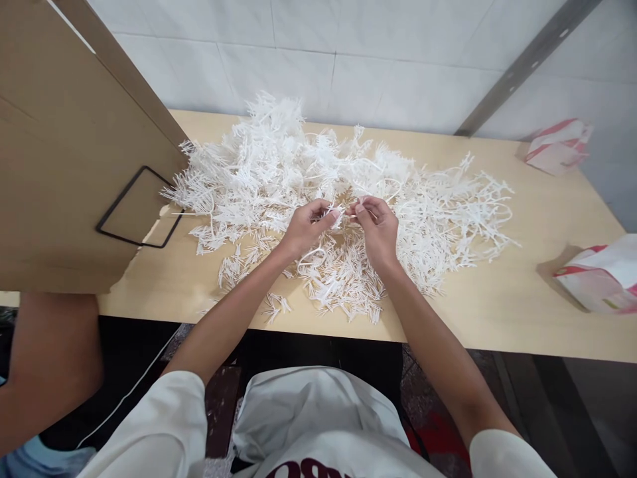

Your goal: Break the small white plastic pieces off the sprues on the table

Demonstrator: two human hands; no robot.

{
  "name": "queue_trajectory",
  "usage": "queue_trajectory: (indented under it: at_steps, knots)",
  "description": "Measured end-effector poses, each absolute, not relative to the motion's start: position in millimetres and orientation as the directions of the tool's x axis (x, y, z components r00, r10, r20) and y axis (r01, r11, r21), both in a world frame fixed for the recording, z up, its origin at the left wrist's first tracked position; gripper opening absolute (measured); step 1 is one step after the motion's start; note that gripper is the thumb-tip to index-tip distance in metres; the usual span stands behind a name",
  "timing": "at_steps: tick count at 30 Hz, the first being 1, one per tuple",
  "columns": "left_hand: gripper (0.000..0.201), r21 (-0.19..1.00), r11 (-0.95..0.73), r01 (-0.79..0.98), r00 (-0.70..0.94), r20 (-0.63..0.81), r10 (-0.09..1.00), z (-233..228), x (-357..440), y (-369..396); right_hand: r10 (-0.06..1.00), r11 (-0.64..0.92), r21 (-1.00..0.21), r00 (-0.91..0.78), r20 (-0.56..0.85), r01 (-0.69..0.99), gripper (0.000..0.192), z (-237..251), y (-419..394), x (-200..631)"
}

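Here, my left hand (306, 229) is closed, thumb and fingertips pinched on a small white plastic comb-like sprig (340, 216) held just above the table. My right hand (379, 229) is closed as well, its fingertips pinching the other end of the same sprig, so the two hands nearly touch at the middle of the view. Whether the sprig is one part or two pressed together, I cannot tell.

Directly under and around both hands lies a wide loose heap of white plastic branching sprigs (318, 172), spreading left, right and toward the far wall. A thinner scatter of the same pieces sits on the near side, close to the table edge.

The pale wooden tabletop (497, 312) carries all of this. At the left stands a brown cardboard panel (60, 166) with a black rectangular outline printed on it. At the right edge lies a white and red paper bag (602, 275); a second, similar red and white packet (557, 146) rests farther back on the right, near the tiled wall.
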State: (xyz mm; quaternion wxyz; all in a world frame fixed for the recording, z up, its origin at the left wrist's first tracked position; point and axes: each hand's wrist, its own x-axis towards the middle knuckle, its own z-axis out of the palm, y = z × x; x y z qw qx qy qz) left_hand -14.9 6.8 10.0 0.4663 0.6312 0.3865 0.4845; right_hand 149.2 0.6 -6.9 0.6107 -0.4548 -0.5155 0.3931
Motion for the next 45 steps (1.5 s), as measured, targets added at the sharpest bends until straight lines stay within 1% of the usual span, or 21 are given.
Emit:
queue_trajectory:
  at_steps: [4, 7, 10, 13, 15, 17, 20, 22, 25, 27, 29, 32, 36, 40, 42, 45]
  knots:
    - [0.029, 0.958, -0.281, 0.063, 0.215, 0.262, 0.941, 7, -15, 8, 0.966, 0.256, -0.962, 0.009, 0.258, 0.097, 0.03, 3, -6, 142]
    - [0.027, 0.938, -0.319, 0.138, 0.234, 0.282, 0.93, 6, -16, 7, 0.956, 0.292, -0.94, -0.044, 0.289, 0.175, 0.026, 6, -9, 140]
    - [0.023, 0.913, -0.362, 0.19, 0.261, 0.309, 0.915, 8, -16, 5, 0.946, 0.323, -0.929, -0.032, 0.322, 0.184, 0.022, 4, -8, 142]
    - [0.017, 0.907, -0.39, 0.158, 0.328, 0.324, 0.887, 12, -18, 2, 0.949, 0.313, -0.94, -0.003, 0.316, 0.137, 0.02, 0, -5, 145]
    - [0.015, 0.927, -0.358, 0.108, 0.373, 0.296, 0.879, 13, -18, 3, 0.942, 0.331, -0.934, 0.02, 0.336, 0.132, 0.019, -1, -4, 147]
    - [0.022, 0.948, -0.306, 0.093, 0.372, 0.252, 0.893, 12, -18, 4, 0.924, 0.373, -0.911, 0.016, 0.382, 0.178, 0.016, -1, -3, 148]
    - [0.032, 0.942, -0.285, 0.178, 0.323, 0.218, 0.921, 9, -19, 6, 0.906, 0.419, -0.867, -0.052, 0.421, 0.269, 0.013, -2, -3, 149]
    - [0.032, 0.909, -0.322, 0.265, 0.32, 0.233, 0.919, 9, -20, 7, 0.898, 0.434, -0.84, -0.087, 0.431, 0.326, 0.015, -2, -3, 150]
    - [0.029, 0.831, -0.405, 0.381, 0.357, 0.272, 0.894, 9, -23, 9, 0.875, 0.468, -0.771, -0.107, 0.472, 0.432, 0.017, -3, -4, 152]
    - [0.028, 0.785, -0.448, 0.428, 0.387, 0.289, 0.876, 9, -24, 10, 0.862, 0.485, -0.732, -0.121, 0.492, 0.479, 0.018, -4, -5, 152]
    - [0.028, 0.767, -0.47, 0.437, 0.413, 0.293, 0.863, 8, -26, 11, 0.86, 0.488, -0.721, -0.133, 0.492, 0.492, 0.019, -3, -7, 151]
    - [0.025, 0.792, -0.472, 0.387, 0.42, 0.305, 0.855, 6, -26, 12, 0.868, 0.473, -0.741, -0.108, 0.485, 0.476, 0.019, -2, -10, 148]
    - [0.022, 0.865, -0.423, 0.271, 0.361, 0.316, 0.878, 5, -21, 9, 0.866, 0.459, -0.788, -0.011, 0.499, 0.41, 0.017, 2, -15, 142]
    - [0.025, 0.955, -0.29, 0.069, 0.307, 0.256, 0.916, 6, -16, 6, 0.85, 0.476, -0.798, 0.041, 0.525, 0.369, 0.016, 6, -20, 137]
    - [0.027, 0.976, -0.218, -0.019, 0.305, 0.214, 0.928, 5, -14, 4, 0.849, 0.48, -0.809, 0.054, 0.526, 0.339, 0.015, 7, -22, 135]
    - [0.025, 0.988, -0.112, -0.104, 0.305, 0.138, 0.942, 3, -12, 4, 0.863, 0.466, -0.847, 0.079, 0.499, 0.256, 0.014, 7, -24, 134]
